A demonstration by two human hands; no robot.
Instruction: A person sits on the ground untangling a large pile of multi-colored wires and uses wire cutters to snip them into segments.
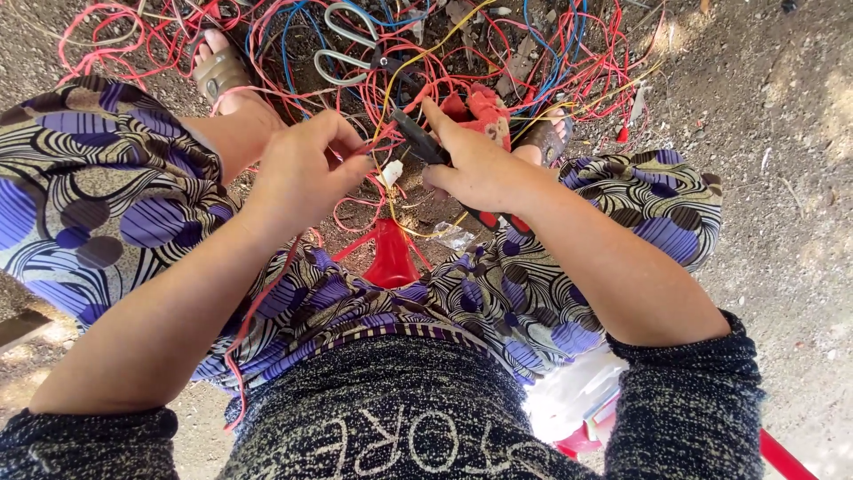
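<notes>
The right hand [480, 164] squeezes black pliers [418, 138] and the left hand [302, 169] pinches a thin red wire [360, 149] between them, above the wire pile [498, 53], so the wire may slip or a finger get nipped.

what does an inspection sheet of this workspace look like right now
surface: bare dirt ground, gritty, with small debris
job's things: red wire pinched in left hand; black pliers with red-tipped handles in right hand
clutter: large scissors on the wires; red cone-shaped piece on the lap
grip: both hands closed on their items
cables: tangled heap of red, blue and yellow wires by the sandalled feet
surroundings: patterned purple skirt; red frame at lower right
</notes>
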